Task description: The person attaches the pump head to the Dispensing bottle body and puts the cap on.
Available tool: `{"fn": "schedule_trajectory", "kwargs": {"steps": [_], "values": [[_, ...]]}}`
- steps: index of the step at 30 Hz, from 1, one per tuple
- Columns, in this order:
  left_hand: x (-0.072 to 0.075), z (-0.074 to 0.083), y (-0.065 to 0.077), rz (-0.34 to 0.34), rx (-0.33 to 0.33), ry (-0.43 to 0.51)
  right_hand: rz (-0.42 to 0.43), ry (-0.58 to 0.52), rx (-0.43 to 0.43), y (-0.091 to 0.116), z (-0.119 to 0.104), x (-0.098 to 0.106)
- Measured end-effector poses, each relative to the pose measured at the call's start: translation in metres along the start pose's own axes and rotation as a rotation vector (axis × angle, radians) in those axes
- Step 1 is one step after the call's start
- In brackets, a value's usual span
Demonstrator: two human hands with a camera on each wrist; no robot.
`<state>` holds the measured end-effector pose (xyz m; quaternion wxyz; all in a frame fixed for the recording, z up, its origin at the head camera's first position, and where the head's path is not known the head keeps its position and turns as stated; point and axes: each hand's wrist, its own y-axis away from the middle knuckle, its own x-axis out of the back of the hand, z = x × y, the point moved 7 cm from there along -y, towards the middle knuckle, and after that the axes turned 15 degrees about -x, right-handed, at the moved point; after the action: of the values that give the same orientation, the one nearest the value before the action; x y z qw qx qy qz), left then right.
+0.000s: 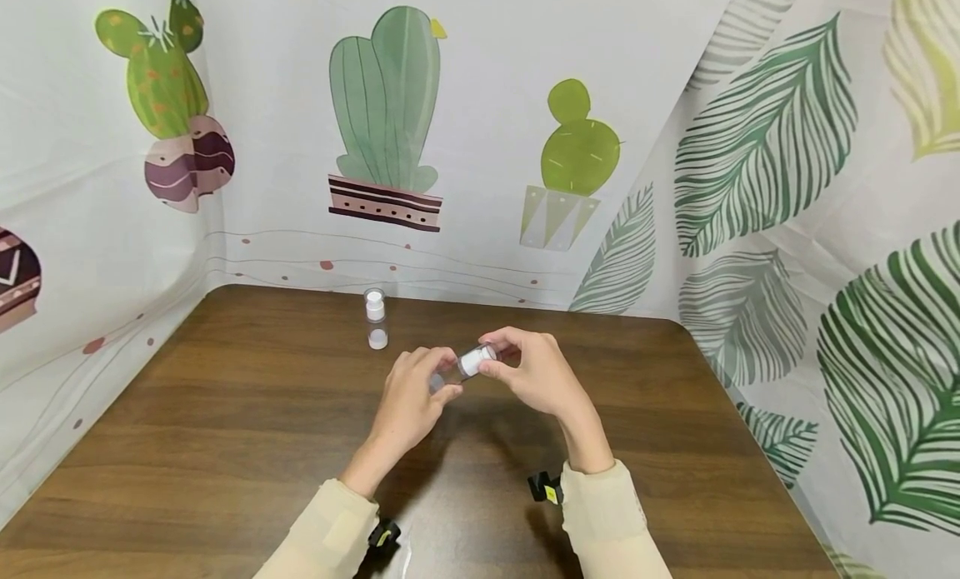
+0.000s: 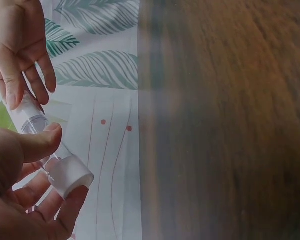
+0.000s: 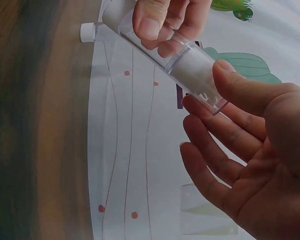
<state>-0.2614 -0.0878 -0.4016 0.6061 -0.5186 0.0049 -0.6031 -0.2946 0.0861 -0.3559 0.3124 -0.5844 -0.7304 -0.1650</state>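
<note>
A small clear pump bottle [image 1: 474, 361] with white parts inside is held tilted above the table between both hands. My left hand [image 1: 411, 400] grips its lower end; in the left wrist view the thumb and fingers curl round the clear body, close to the white base [image 2: 70, 176]. My right hand [image 1: 542, 375] pinches the upper end between thumb and fingers. The right wrist view shows that end as a clear cap [image 3: 192, 75] over a white part. Whether the cap is loose or fully on, I cannot tell.
A second clear bottle [image 1: 377, 321] with a white top and white base stands upright near the back of the brown wooden table [image 1: 225, 412]. White cloth [image 1: 480, 146] printed with cacti and leaves hangs behind and beside the table.
</note>
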Motion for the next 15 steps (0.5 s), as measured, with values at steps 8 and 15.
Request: {"fn": "schedule_trajectory", "kwargs": {"steps": [8,15], "values": [[-0.0013,-0.0008,-0.0008,-0.003,0.011,0.009,-0.001,-0.002,0.011,-0.0003,-0.0006,0.0015],[-0.0031,-0.0022,0.0009,-0.002,0.031,0.045,-0.020,0.009,0.034,0.0002,0.0013,0.0025]]}}
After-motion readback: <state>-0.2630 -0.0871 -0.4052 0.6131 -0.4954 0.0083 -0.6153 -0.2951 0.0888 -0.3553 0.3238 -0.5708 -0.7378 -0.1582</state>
